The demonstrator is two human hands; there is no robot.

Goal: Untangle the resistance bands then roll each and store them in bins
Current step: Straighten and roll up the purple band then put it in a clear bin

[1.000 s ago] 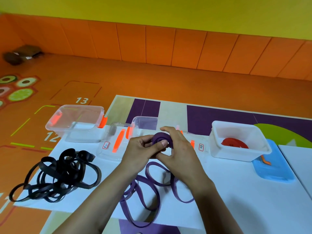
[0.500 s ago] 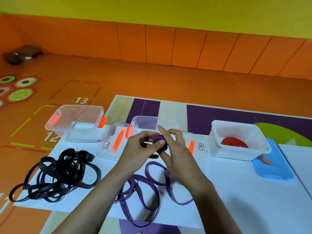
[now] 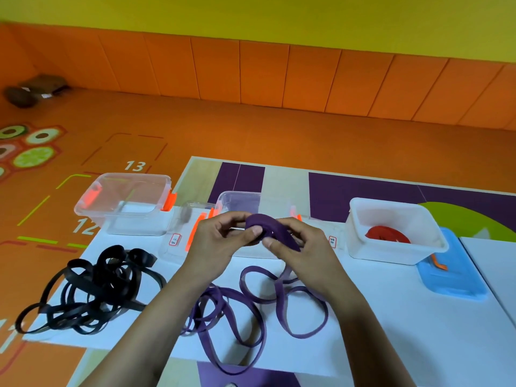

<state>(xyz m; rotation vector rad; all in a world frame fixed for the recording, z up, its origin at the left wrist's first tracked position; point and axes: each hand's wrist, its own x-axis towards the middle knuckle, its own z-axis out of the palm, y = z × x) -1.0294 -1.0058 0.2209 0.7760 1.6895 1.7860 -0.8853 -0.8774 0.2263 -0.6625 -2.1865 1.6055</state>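
Observation:
A purple resistance band (image 3: 262,224) is partly rolled into a small coil held above the table. My left hand (image 3: 220,244) pinches the coil between thumb and fingers. My right hand (image 3: 301,250) grips the band's strip where it leaves the coil. The loose rest of the purple band (image 3: 251,311) lies in loops on the white table below my wrists. A tangled black band (image 3: 92,286) lies at the left. A rolled red band (image 3: 388,236) sits in the white bin (image 3: 363,241) at the right.
Two clear bins with orange latches stand at the back: one at the left (image 3: 128,205), one behind my hands (image 3: 240,201). A clear lid (image 3: 181,236) lies between them. A blue lid (image 3: 452,277) lies beside the white bin. The table's left edge is near the black band.
Both hands have turned the purple coil and drawn in more strip, so the coil now shows on top between them. The loose loops on the table have shifted slightly.

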